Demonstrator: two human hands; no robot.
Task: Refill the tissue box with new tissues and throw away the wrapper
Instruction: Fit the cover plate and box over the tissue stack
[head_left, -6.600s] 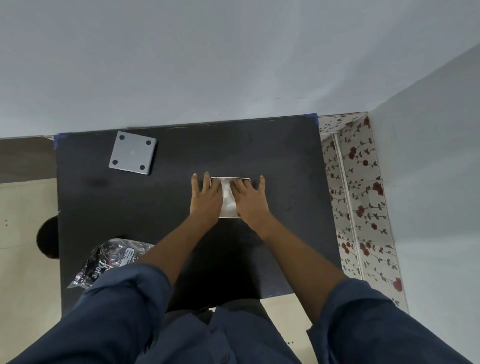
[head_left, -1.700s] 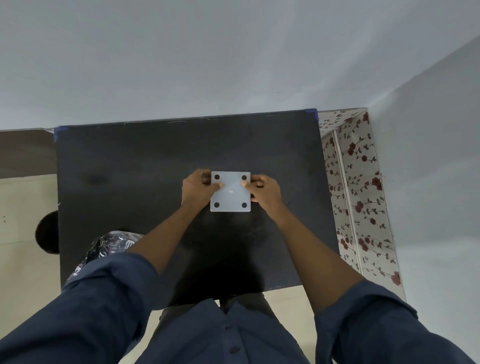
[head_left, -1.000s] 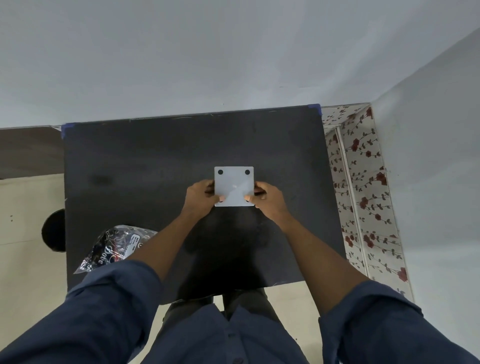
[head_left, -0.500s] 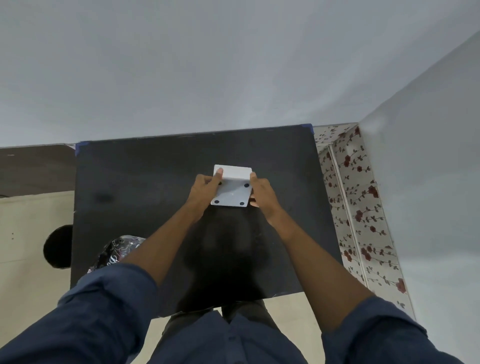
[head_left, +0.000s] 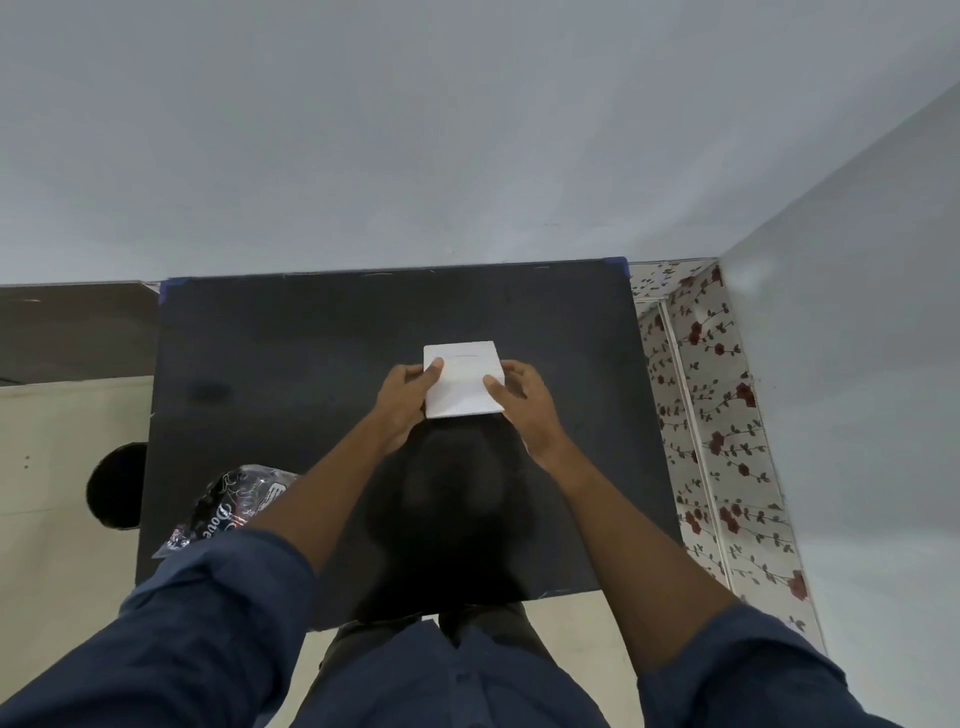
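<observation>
The left hand (head_left: 402, 400) and right hand (head_left: 522, 402) clasp the white tissue box (head_left: 462, 379) between them, one on each side edge, thumbs pressed on its top face. The box sits slot-side up at the middle of the black table (head_left: 291, 364). A crumpled plastic wrapper (head_left: 223, 506) lies near the table's front-left edge, well apart from the box.

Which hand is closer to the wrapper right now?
Left. The left hand grips the tissue box's left side, the side toward the wrapper at the table's near-left corner. The right hand grips the far side.
</observation>
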